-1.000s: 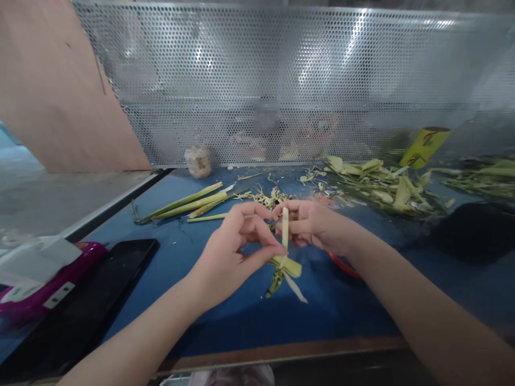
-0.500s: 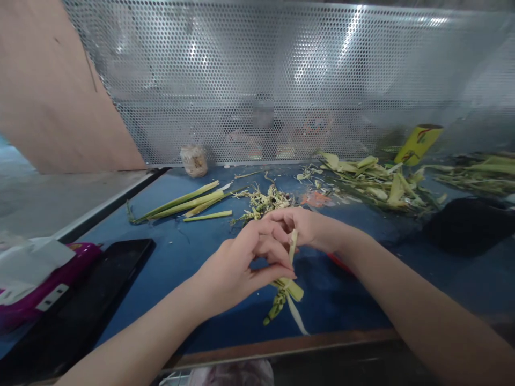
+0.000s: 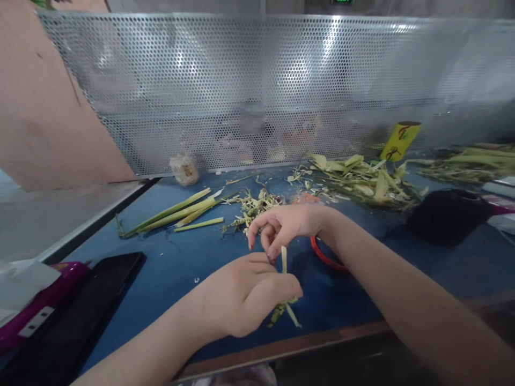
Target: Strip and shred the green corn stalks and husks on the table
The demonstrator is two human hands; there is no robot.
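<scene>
My left hand (image 3: 251, 297) is closed around a small bundle of plant strips (image 3: 293, 315), low over the front of the blue table. A pale, flat stalk piece (image 3: 284, 260) stands up out of the fist, and thin green ends hang below it. My fingers hide the bundle's middle. My right hand (image 3: 292, 228) hovers just above the left one. Its fingers are curled and apart, and the thumb tip is close to the left knuckles beside the stalk piece. I see nothing clearly held in it. A heap of green plant scraps (image 3: 257, 206) lies behind the hands.
Long green stalks (image 3: 177, 214) lie to the left, and a pile of husk-like leaves (image 3: 362, 179) to the right. A red ring-shaped rim (image 3: 322, 254) shows under my right forearm. A black phone (image 3: 108, 289) lies front left. A perforated metal screen (image 3: 225, 69) closes the back.
My left hand has closed down around the bundle, covering most of it. My right hand has come away from the stalk piece, with its fingers loosened above. The view has shifted slightly.
</scene>
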